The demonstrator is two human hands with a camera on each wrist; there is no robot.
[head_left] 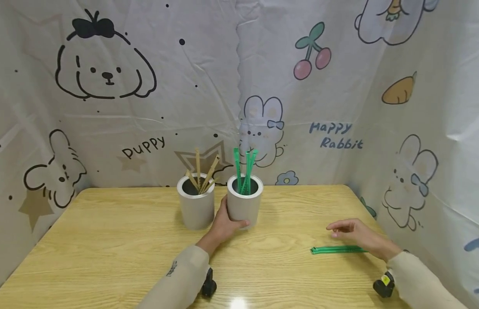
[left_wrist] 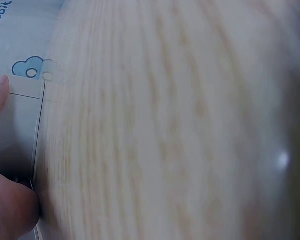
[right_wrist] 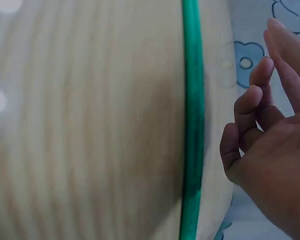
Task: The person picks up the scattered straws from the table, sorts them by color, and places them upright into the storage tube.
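My left hand [head_left: 224,223] grips a white cylindrical pot [head_left: 244,209] low on its side, with the thumb across the front. Several thin green sticks [head_left: 247,171] stand in that pot. In the left wrist view, the fingers and thumb lie against the smooth pot wall [left_wrist: 17,130]. My right hand [head_left: 359,236] hovers over the table's right side, just above a long thin green stick or sticks [head_left: 332,249] lying flat. The right wrist view shows that hand [right_wrist: 277,130] with loosely bent fingers and nothing in them, beside the green length [right_wrist: 192,120].
Directly left of the held pot stands a second white pot [head_left: 197,210] with several tan sticks [head_left: 200,178] in it. Both are on a wood-grain table [head_left: 108,240]. A cloth printed with cartoons [head_left: 208,86] hangs behind the table and along its sides.
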